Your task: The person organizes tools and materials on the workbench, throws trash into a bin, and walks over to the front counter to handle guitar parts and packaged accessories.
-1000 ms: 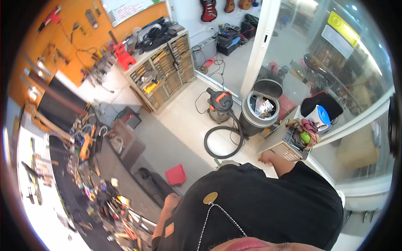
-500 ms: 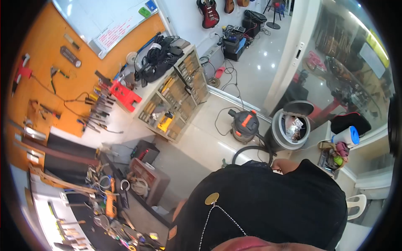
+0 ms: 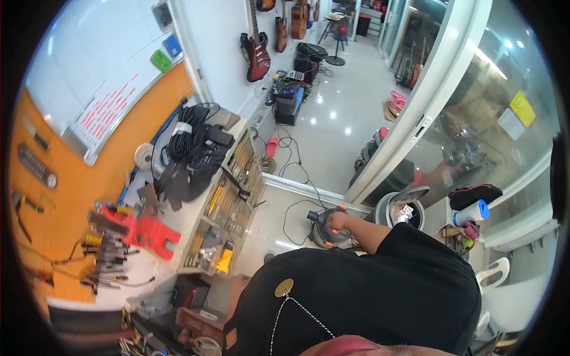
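Observation:
My right hand [image 3: 338,221] is in front of the black and orange shop vacuum [image 3: 324,232], over its right side in the view. Its fingers are small and partly hidden, and whether they touch the vacuum is unclear. On the left, a piece of my left arm shows beside my black shirt, in front of the cabinet's foot. The fingers of that hand cannot be made out. Behind my right forearm stands a grey round bin [image 3: 415,216] with its lid up and crumpled wrappers inside.
A drawer cabinet [image 3: 199,237] carries black cables and bags [image 3: 190,148] and a red tool [image 3: 145,231]. Hand tools hang on the orange wall. A sliding door frame [image 3: 415,127] rises behind the bin. A black cord [image 3: 291,160] crosses the doorway floor. Guitars [image 3: 256,58] hang beyond.
The view has swung left and up toward the doorway. My right arm has reached out from beside my body to in front of the vacuum. The workbench has slid to the lower left edge.

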Tool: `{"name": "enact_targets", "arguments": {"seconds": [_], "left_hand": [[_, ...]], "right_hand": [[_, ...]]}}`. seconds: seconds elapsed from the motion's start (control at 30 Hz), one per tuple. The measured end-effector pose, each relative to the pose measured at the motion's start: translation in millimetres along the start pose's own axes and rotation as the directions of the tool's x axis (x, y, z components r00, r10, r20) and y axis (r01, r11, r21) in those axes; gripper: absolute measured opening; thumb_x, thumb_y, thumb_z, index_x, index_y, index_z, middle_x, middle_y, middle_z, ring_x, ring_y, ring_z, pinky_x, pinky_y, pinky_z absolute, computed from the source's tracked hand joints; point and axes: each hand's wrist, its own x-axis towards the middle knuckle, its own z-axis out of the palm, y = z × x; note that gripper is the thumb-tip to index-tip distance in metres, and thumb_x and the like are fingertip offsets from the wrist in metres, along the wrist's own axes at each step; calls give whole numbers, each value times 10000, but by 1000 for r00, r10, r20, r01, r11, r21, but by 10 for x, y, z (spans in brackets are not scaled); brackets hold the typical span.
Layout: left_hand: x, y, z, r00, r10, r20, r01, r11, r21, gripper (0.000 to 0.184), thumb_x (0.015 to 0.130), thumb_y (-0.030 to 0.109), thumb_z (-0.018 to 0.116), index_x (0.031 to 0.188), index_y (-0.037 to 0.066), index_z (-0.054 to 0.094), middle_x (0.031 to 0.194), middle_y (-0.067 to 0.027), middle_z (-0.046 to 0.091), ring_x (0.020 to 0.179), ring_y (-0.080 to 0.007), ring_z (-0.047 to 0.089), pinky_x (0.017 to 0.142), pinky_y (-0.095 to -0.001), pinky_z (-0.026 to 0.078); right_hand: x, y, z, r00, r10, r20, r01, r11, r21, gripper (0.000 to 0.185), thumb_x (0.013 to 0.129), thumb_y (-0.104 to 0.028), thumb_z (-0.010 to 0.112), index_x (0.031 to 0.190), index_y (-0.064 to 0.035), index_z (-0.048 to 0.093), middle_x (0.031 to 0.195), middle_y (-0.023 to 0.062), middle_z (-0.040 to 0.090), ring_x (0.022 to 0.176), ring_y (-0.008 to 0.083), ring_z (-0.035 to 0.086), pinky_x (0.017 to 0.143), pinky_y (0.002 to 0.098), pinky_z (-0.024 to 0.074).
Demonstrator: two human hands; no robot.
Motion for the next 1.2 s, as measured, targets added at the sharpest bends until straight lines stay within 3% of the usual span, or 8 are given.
{"name": "enact_targets", "arguments": {"seconds": [0.17, 0.23, 0.3, 0.63, 0.83, 0.97, 1.07, 1.2], "left_hand": [[1271, 840, -703, 966, 230, 117, -227, 973, -38, 423, 893, 360, 754, 1130, 11, 724, 1033, -201, 735, 980, -332, 716, 878, -409, 541], [1756, 1143, -852, 951, 241, 195, -225, 969, -98, 416, 897, 339, 762, 1156, 18, 711, 999, -172, 725, 947, -300, 708, 853, -397, 541], [2176, 1435, -896, 923, 256, 289, -205, 959, -194, 401, 917, 304, 756, 1185, 12, 693, 961, -132, 714, 890, -245, 687, 816, -371, 539], [4109, 3580, -715, 770, 292, 567, -259, 956, -140, 378, 953, 293, 721, 1196, 6, 680, 968, -102, 696, 838, -184, 648, 773, -329, 528], [5138, 4887, -431, 708, 397, 584, -480, 877, -14, 366, 952, 272, 702, 1173, -19, 677, 928, -102, 704, 833, -190, 664, 772, -336, 532], [6018, 5363, -289, 679, 275, 681, -348, 937, -33, 300, 957, 241, 681, 1142, 5, 692, 956, -116, 725, 829, -167, 659, 753, -321, 523], [7206, 5115, 31, 665, 196, 721, -209, 975, -73, 278, 970, 232, 634, 1124, 14, 712, 1013, -145, 747, 895, -212, 700, 779, -361, 537], [7825, 5288, 132, 691, 30, 722, -508, 732, 455, 300, 960, 266, 636, 1100, 16, 726, 1016, -160, 748, 916, -246, 704, 801, -381, 540]], "right_hand": [[-71, 346, -187, 895, -442, -66, 410, 871, -269, 273, 892, -291, 634, 1095, -179, 780, 960, 149, 735, 888, 318, 721, 842, 473, 566], [-181, 421, -164, 988, 131, -77, -119, 982, 150, 277, 888, -237, 613, 1116, -178, 759, 992, 130, 717, 924, 313, 717, 851, 458, 569], [-395, 670, -54, 976, -126, -178, 65, 947, -314, 267, 898, -248, 608, 1132, -185, 721, 1000, 120, 718, 946, 304, 715, 841, 446, 572], [12, 1258, 316, 853, 355, 383, -500, 768, 400, 233, 837, -275, 674, 997, -111, 719, 857, 118, 695, 833, 314, 713, 740, 451, 564], [721, 1990, -564, 980, 153, -129, -147, 987, 59, 257, 787, -288, 726, 915, -65, 723, 772, 119, 679, 760, 317, 711, 676, 446, 559], [984, 2289, -1287, 820, 277, -501, -194, 958, 212, 371, 744, -194, 719, 1092, -68, 727, 1043, 201, 741, 899, 385, 718, 788, 466, 566], [1077, 2077, -1873, 571, 819, -57, -220, 220, 950, 336, 892, -296, 690, 1099, -33, 722, 953, 92, 747, 763, 219, 723, 632, 370, 550], [1334, 1942, -2214, 647, 727, 231, -9, -295, 955, 340, 937, -320, 658, 1128, -45, 720, 1028, 81, 750, 779, 202, 707, 638, 345, 549]]}}
